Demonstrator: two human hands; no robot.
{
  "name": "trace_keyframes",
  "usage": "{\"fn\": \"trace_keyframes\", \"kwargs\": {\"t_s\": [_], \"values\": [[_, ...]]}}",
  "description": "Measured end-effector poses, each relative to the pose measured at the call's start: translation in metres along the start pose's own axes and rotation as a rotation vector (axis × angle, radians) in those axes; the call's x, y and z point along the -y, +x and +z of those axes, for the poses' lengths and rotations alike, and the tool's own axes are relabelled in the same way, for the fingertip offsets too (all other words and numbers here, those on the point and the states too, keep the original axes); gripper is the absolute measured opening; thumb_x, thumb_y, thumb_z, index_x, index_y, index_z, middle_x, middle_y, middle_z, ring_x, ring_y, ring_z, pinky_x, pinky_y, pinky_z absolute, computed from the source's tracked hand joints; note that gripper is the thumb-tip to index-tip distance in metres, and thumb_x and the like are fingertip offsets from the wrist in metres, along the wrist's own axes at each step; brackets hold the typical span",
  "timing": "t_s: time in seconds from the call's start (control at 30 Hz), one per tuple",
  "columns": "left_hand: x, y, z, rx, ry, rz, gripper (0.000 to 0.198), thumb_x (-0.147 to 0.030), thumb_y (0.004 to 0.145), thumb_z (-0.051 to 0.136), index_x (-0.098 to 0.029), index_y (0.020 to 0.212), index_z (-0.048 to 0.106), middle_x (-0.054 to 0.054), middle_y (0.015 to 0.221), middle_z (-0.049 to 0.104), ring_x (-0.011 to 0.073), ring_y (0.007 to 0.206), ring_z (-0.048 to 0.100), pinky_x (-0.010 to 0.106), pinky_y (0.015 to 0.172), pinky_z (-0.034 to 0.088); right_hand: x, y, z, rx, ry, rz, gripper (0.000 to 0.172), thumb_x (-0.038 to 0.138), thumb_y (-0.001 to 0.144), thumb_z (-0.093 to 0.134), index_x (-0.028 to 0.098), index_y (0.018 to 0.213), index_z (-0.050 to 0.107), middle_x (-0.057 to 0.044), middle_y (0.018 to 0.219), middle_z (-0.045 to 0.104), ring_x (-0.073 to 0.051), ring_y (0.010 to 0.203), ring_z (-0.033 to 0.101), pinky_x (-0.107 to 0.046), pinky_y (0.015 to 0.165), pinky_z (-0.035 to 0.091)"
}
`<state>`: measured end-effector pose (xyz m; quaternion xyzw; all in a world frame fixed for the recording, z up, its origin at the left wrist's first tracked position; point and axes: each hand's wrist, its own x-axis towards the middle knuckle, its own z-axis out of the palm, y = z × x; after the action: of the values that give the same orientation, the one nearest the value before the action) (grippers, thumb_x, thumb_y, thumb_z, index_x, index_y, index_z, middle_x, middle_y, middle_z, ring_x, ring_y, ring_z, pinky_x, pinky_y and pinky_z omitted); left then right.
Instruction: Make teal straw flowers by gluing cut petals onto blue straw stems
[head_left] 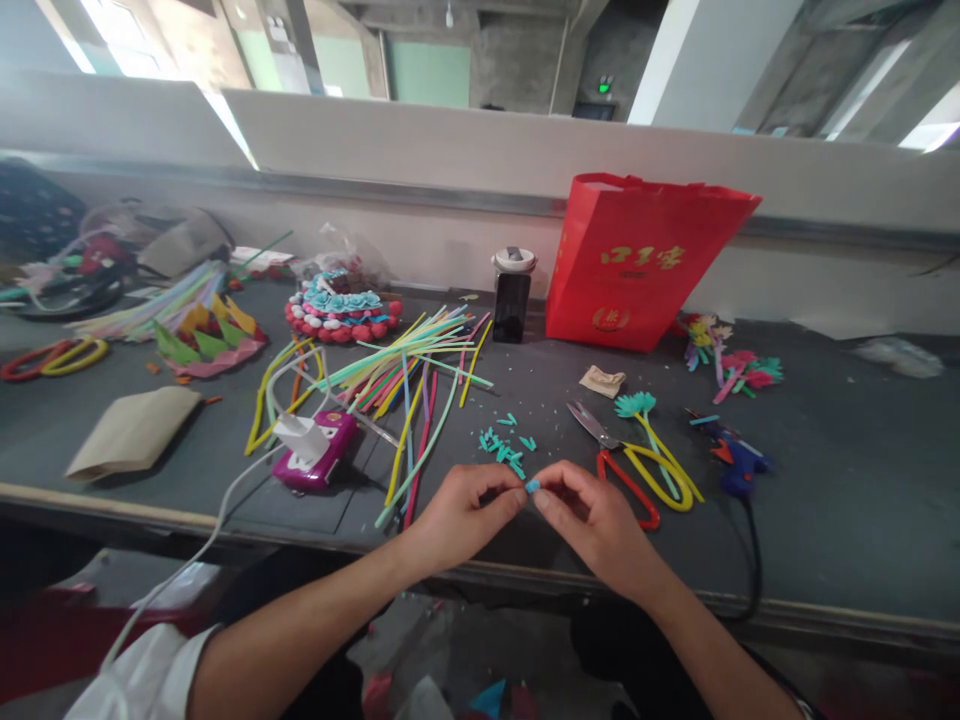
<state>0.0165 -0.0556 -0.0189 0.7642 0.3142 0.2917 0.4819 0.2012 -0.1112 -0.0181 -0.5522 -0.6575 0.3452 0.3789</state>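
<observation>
My left hand (465,515) and my right hand (592,520) meet near the front edge of the dark table (825,520). Both pinch a small teal piece (532,486) between thumb and fingertips. Just beyond the fingers lies a scatter of small teal cut pieces (504,445). Scissors (626,465) with red and yellow handles lie to the right of my right hand, next to a teal flower on a yellow stem (649,425). A fan of coloured straws (409,385) lies up and left of my left hand.
A red bag (637,265) stands at the back with a dark bottle (512,295) beside it. A purple phone with a white charger (311,450) lies left. A blue glue gun (735,460) lies right. A brown paper bag (135,430) and straw crafts (341,310) lie farther left.
</observation>
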Motion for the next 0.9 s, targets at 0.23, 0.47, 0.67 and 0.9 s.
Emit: {"fn": "trace_keyframes", "kwargs": {"t_s": [0.23,0.47,0.67,0.9], "values": [[-0.002,-0.001,-0.003,0.075,-0.033,0.033,0.025,-0.033,0.088,0.057,-0.014,0.075,0.066,-0.002,0.063,0.053,0.0097,0.062,0.045,0.022,0.059,0.035,0.000,-0.002,0.000,0.025,0.025,0.009,0.015,0.032,0.090,0.054,0.020,0.083,0.060,0.001,0.071,0.058,-0.013,0.066,0.053,-0.024,0.060,0.041],[-0.001,-0.004,0.004,0.104,-0.579,-0.304,0.033,-0.045,0.079,0.069,-0.013,0.075,0.066,-0.007,0.052,0.039,0.0050,0.046,0.027,0.021,0.042,0.016,0.003,-0.007,0.011,-0.114,0.032,-0.049,0.011,0.023,0.088,0.053,0.021,0.077,0.055,0.002,0.070,0.056,-0.011,0.062,0.051,-0.023,0.060,0.041],[-0.004,-0.006,0.010,0.097,-0.809,-0.349,0.029,-0.038,0.072,0.076,-0.011,0.069,0.066,-0.007,0.049,0.039,0.0029,0.043,0.025,0.022,0.043,0.015,-0.004,-0.012,0.024,-0.245,0.001,-0.162,0.012,0.019,0.086,0.053,0.022,0.075,0.051,0.003,0.068,0.052,-0.011,0.061,0.049,-0.023,0.058,0.041],[-0.006,-0.007,0.016,0.065,-0.933,-0.349,0.031,-0.038,0.071,0.078,-0.013,0.066,0.059,-0.009,0.047,0.033,0.0022,0.042,0.020,0.021,0.044,0.013,-0.004,-0.010,0.033,-0.399,-0.089,-0.324,0.011,0.018,0.087,0.053,0.023,0.078,0.048,0.004,0.066,0.049,-0.011,0.061,0.049,-0.025,0.063,0.044]]}}
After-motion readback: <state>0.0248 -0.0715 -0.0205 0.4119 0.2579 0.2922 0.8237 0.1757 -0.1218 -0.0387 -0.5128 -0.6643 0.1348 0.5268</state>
